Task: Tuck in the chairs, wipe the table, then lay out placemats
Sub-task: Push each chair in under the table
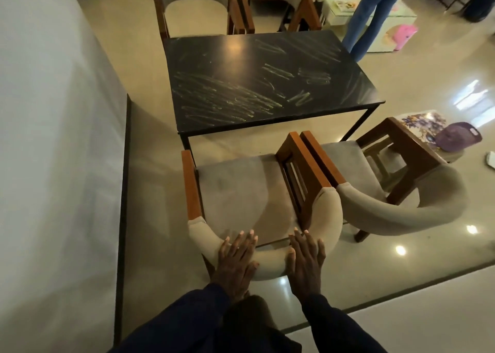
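Glossy black counter (267, 65) top, streaked with dull, chalky yellowish smears, on thin dark metal legs. Near chair (235, 191) in matt grey cloth, soft cream padding on the backrest, smooth brown wood at the arms. Same cloth and wood on the right chair (401, 213) and far chairs (198, 12). Polished cream floor (401, 261), mirror-bright with lamp reflections.

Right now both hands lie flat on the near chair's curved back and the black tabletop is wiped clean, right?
No: the head view shows pale scribbled streaks across the black tabletop. The left hand and right hand do lie flat on the near chair's curved back.
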Available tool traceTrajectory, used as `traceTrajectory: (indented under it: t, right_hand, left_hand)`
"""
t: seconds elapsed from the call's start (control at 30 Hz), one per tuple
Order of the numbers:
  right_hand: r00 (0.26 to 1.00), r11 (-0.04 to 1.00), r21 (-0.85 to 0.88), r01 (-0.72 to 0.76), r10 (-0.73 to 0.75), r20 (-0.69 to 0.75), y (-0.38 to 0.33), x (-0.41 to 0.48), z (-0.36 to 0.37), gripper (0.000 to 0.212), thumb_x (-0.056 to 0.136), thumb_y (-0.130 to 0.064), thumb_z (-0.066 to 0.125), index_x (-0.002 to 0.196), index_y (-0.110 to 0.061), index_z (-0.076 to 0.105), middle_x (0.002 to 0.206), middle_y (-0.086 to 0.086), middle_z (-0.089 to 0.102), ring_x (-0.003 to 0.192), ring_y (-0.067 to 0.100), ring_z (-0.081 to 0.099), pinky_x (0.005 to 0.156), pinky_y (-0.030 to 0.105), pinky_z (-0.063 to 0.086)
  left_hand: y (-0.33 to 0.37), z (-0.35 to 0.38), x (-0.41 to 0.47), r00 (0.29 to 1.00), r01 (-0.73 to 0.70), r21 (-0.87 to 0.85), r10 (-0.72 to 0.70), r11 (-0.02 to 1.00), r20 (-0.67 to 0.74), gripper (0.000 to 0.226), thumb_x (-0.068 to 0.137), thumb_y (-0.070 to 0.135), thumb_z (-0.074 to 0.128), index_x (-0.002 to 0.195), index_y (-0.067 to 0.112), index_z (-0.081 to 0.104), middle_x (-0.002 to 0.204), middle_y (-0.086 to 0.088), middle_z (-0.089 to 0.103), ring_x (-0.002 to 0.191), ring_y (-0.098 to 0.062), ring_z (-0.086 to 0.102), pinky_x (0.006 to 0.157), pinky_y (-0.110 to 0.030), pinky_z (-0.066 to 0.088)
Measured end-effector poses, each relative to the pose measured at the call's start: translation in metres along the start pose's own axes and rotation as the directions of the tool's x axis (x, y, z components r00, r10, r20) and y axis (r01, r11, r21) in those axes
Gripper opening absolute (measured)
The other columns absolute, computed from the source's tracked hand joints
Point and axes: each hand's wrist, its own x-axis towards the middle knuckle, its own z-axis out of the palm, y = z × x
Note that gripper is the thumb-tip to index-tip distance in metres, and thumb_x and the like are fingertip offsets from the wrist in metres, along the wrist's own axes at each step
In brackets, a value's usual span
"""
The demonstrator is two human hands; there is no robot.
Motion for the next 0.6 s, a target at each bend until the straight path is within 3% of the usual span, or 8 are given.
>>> traceTrajectory:
  t: [0.13, 0.2, 0.3, 0.37, 0.5, 0.6]
  right_hand:
    - [0.998, 0.999, -0.041, 0.019, -0.017, 0.056, 0.003, -0.003, 0.003, 0.049, 0.103, -0.026, 0.061, 0.150, -0.013, 0.059, 0.164, 0.010, 0.047, 0.159, 0.034, 0.033, 0.132, 0.060, 0.010]
    - [0.997, 0.999, -0.042, 0.031, -0.027, 0.077, 0.005, -0.002, 0.001, 0.050, 0.106, -0.030, 0.056, 0.153, -0.014, 0.056, 0.167, 0.009, 0.043, 0.159, 0.034, 0.032, 0.132, 0.060, 0.011]
    - [0.986, 0.995, -0.041, 0.092, -0.085, 0.143, 0.015, 0.001, -0.004, 0.056, 0.110, -0.042, 0.040, 0.161, -0.017, 0.046, 0.173, 0.007, 0.032, 0.164, 0.029, 0.020, 0.131, 0.062, 0.011]
    - [0.974, 0.989, -0.032, 0.144, -0.136, 0.183, 0.028, 0.010, -0.009, 0.060, 0.110, -0.044, 0.043, 0.164, -0.019, 0.040, 0.176, 0.006, 0.025, 0.166, 0.026, 0.010, 0.131, 0.063, 0.009]
    - [0.956, 0.975, -0.026, 0.219, -0.209, 0.207, 0.060, 0.033, -0.015, 0.070, 0.105, -0.039, 0.063, 0.165, -0.016, 0.037, 0.177, 0.009, 0.023, 0.166, 0.026, 0.006, 0.128, 0.065, 0.012]
    - [0.931, 0.960, 0.024, 0.278, -0.275, 0.241, 0.077, 0.043, -0.021, 0.064, 0.110, -0.039, 0.052, 0.167, -0.016, 0.034, 0.178, 0.007, 0.018, 0.166, 0.027, 0.006, 0.129, 0.067, 0.016]
  left_hand:
    - [0.001, 0.002, 0.000, 0.999, 0.025, 0.023, -0.024, 0.999, -0.040, 0.066, 0.108, 0.046, 0.032, 0.169, 0.022, 0.025, 0.177, -0.002, 0.018, 0.163, -0.026, 0.018, 0.127, -0.053, 0.009]
    - [0.002, 0.005, 0.000, 0.998, 0.040, 0.019, -0.039, 0.999, -0.053, 0.064, 0.108, 0.044, 0.035, 0.168, 0.021, 0.029, 0.176, -0.002, 0.021, 0.162, -0.026, 0.022, 0.127, -0.054, 0.011]
    - [0.001, 0.015, 0.000, 0.991, 0.091, 0.039, -0.087, 0.995, -0.107, 0.067, 0.108, 0.043, 0.040, 0.169, 0.023, 0.023, 0.179, 0.001, 0.011, 0.164, -0.022, 0.012, 0.128, -0.053, 0.005]
    - [0.008, 0.020, 0.001, 0.981, 0.177, 0.026, -0.174, 0.984, -0.091, 0.070, 0.107, 0.043, 0.044, 0.170, 0.026, 0.019, 0.179, 0.003, 0.004, 0.165, -0.021, 0.007, 0.129, -0.053, 0.004]
    - [0.022, 0.024, 0.011, 0.941, 0.302, 0.028, -0.293, 0.953, -0.169, 0.068, 0.103, 0.044, 0.038, 0.168, 0.024, 0.029, 0.177, -0.002, 0.018, 0.163, -0.027, 0.018, 0.126, -0.061, 0.015]
    - [0.035, 0.018, 0.012, 0.914, 0.355, 0.021, -0.342, 0.935, -0.218, 0.064, 0.107, 0.046, 0.029, 0.167, 0.024, 0.032, 0.176, -0.002, 0.022, 0.162, -0.028, 0.020, 0.125, -0.061, 0.014]
